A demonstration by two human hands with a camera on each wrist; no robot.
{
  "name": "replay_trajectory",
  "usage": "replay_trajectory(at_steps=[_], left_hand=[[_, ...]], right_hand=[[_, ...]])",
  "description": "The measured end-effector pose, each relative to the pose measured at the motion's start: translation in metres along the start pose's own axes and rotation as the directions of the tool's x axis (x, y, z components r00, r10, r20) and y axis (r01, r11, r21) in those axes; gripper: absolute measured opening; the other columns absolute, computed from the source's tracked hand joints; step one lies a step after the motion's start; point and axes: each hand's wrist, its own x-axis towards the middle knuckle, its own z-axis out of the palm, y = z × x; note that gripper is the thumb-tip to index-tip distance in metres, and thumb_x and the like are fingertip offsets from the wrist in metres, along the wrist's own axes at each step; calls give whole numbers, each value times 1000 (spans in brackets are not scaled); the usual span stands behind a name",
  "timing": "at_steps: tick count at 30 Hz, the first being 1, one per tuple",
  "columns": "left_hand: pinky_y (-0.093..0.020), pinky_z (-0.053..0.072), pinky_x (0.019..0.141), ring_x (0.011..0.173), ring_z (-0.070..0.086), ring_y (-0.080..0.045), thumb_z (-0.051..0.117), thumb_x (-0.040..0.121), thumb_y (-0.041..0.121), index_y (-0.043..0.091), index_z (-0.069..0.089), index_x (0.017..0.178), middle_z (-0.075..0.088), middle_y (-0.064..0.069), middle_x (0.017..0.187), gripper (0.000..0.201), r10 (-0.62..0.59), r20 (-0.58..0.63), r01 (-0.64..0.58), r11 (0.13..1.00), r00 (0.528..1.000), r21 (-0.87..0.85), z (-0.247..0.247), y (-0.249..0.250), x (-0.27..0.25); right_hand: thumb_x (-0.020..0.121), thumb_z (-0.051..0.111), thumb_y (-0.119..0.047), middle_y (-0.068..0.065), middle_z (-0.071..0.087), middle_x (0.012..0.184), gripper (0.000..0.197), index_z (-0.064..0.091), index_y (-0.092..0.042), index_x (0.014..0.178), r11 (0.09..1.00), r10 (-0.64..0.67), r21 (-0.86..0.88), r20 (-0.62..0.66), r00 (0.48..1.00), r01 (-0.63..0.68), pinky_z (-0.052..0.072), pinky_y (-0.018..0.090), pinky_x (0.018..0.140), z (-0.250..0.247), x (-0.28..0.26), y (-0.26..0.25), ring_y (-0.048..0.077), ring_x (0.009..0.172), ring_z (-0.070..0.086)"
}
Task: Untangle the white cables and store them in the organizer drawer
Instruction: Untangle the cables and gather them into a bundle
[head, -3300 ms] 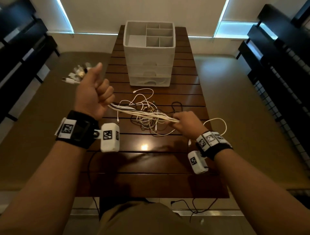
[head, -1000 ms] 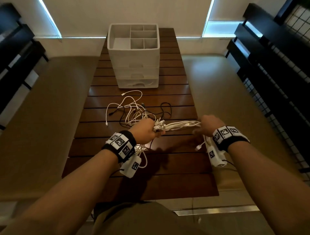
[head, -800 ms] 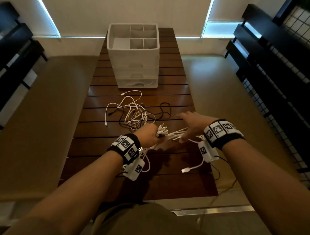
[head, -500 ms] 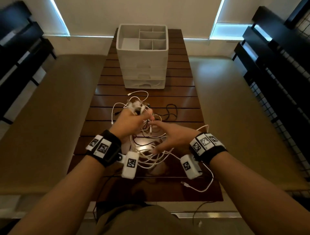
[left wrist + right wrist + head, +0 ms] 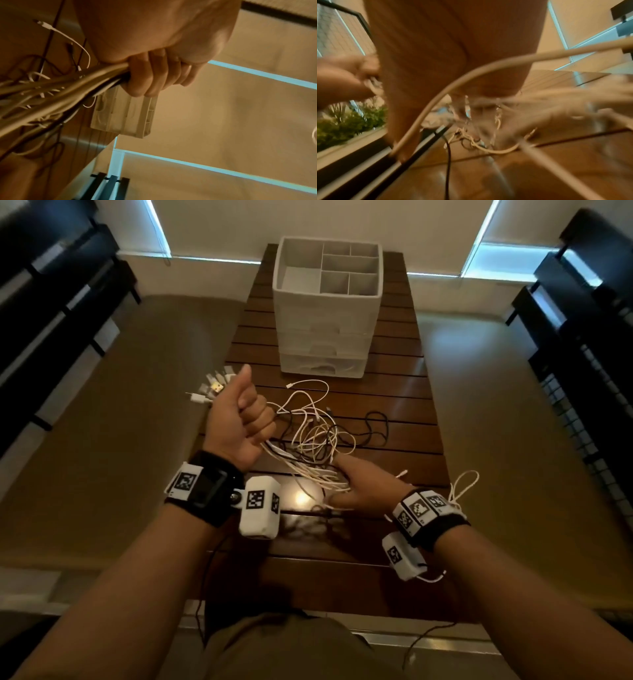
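Note:
My left hand is raised over the table's left edge and grips a bundle of white cables in a fist. Their plug ends fan out above the thumb. The left wrist view shows the fingers curled round the thick bundle. The strands run down to the right into my right hand, passing between its thumb and straight fingers. The loose rest lies tangled on the table. The white organizer with three shut drawers stands at the far end.
A black cable is mixed into the tangle on the slatted wooden table. A white loop hangs beside my right wrist. Dark benches stand on both sides, and the organizer's top holds open compartments.
My left hand has lifted up and to the left with the plug ends, stretching the bundle. My right hand has slid back along the strands toward the near right.

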Motion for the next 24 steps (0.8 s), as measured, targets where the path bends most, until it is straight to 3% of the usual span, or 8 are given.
replay_trajectory(at_steps=[3, 6, 8, 10, 14, 19, 22, 24], left_hand=[[-20, 15, 31, 33, 17, -8, 47, 109, 39, 25, 34, 51, 19, 8, 42, 62, -50, -8, 50, 998, 999, 43, 3, -14, 8], [-21, 17, 31, 33, 17, -9, 49, 109, 40, 24, 34, 51, 16, 6, 45, 61, -76, 44, 74, 996, 996, 50, 11, -27, 11], [-20, 20, 30, 33, 18, -8, 48, 109, 41, 23, 35, 51, 19, 7, 43, 62, -72, 101, 70, 997, 992, 24, 17, -30, 13], [-19, 20, 30, 31, 19, -8, 46, 109, 41, 22, 35, 51, 22, 7, 41, 62, -44, 138, 48, 999, 989, -20, 19, -23, 16], [-19, 16, 31, 30, 18, -8, 43, 110, 40, 22, 34, 50, 21, 7, 40, 63, -17, 117, 26, 997, 993, -69, 10, -7, 21], [-21, 17, 32, 35, 17, -8, 51, 107, 36, 24, 32, 56, 20, 8, 44, 57, -93, 14, 91, 993, 996, 78, 4, -24, 14], [-20, 17, 31, 35, 17, -8, 54, 106, 36, 24, 30, 57, 20, 8, 45, 56, -165, -18, 166, 980, 986, 107, -8, -27, 14], [-20, 14, 32, 33, 17, -8, 52, 106, 34, 23, 35, 54, 20, 8, 44, 56, -187, -38, 191, 974, 982, 118, -13, -30, 11]], right_hand=[[73, 85, -61, -2, 36, 158, 103, 29, -34, 156, 997, -52, 58, 32, 998, 50, 41, 43, 116, -21, -3, -15, 20, 143, 38], [78, 86, -51, -3, 37, 161, 103, 27, -29, 159, 966, -170, 179, -105, 980, 186, 37, 30, 115, -34, 4, -50, 12, 144, 37], [82, 84, -47, -2, 63, 133, 70, 51, -22, 138, 965, -168, 195, -65, 984, 177, 51, 27, 95, -25, 18, -69, 11, 116, 61], [91, 78, -38, -5, 68, 87, 22, 62, -24, 94, 980, -125, 148, -73, 989, 135, 49, 32, 70, -11, 30, -67, 8, 74, 63], [106, 56, -40, -2, 57, 64, 42, 53, -25, 66, 997, -8, 76, -172, 985, 21, 48, 43, 62, -2, 29, -46, 17, 58, 53], [95, 59, -67, -2, 64, 73, 45, 60, -24, 81, 998, -40, 44, -88, 995, 44, 56, 42, 65, 13, 19, -33, 18, 64, 61], [82, 66, -76, -9, 68, 102, 54, 64, -30, 112, 950, -17, 313, 24, 1000, 9, 57, 30, 79, -14, 14, -32, 9, 91, 67], [88, 63, -70, -10, 67, 110, 52, 64, -28, 119, 933, 17, 359, -109, 994, 24, 58, 30, 86, -40, 22, -27, 6, 97, 66]])
